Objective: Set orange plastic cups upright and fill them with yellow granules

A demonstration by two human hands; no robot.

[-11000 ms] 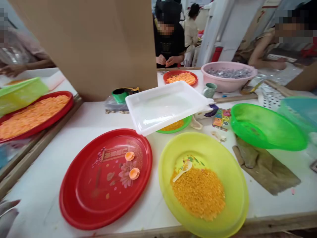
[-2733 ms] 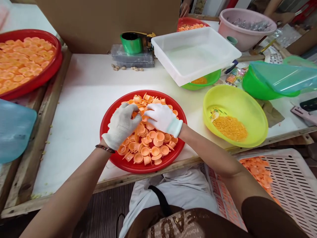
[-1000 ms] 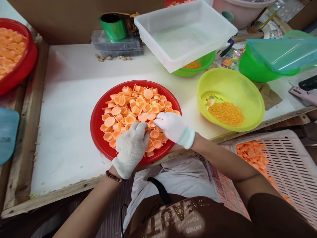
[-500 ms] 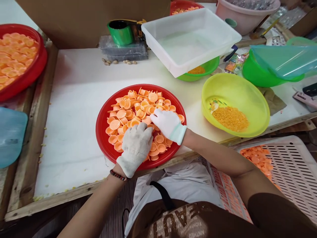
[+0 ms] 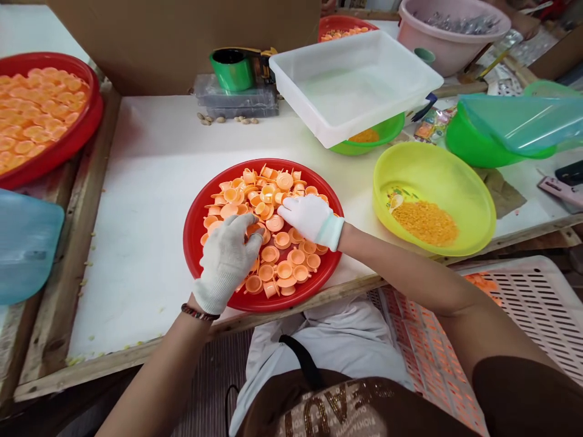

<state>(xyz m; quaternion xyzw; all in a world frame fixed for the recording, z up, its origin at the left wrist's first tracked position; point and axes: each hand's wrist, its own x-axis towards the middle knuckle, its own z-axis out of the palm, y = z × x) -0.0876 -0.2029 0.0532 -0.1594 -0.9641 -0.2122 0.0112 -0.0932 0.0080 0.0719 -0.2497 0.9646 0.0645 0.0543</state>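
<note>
Small orange toy cups with saucers lie heaped in a round red basin on the table. My left hand, in a white knit glove, is over the basin's left side. Its fingers curve down among the cups, and a gap shows between the thumb and forefinger. On the right side of the heap is my right hand, gloved in white with a pale green cuff. Its fingers are drawn together against the cups, and what they grip is hidden. Both hands touch the heap.
A yellow bowl with small yellow-orange pieces and a spoon stands right of the basin. Behind are a white tray over a green bowl and a tape roll. A fuller red basin sits left; a white crate is lower right.
My left hand has drawn back to the left, and its thumb and forefinger have come apart. More cups show between the hands. My right hand has stayed near its place.
</note>
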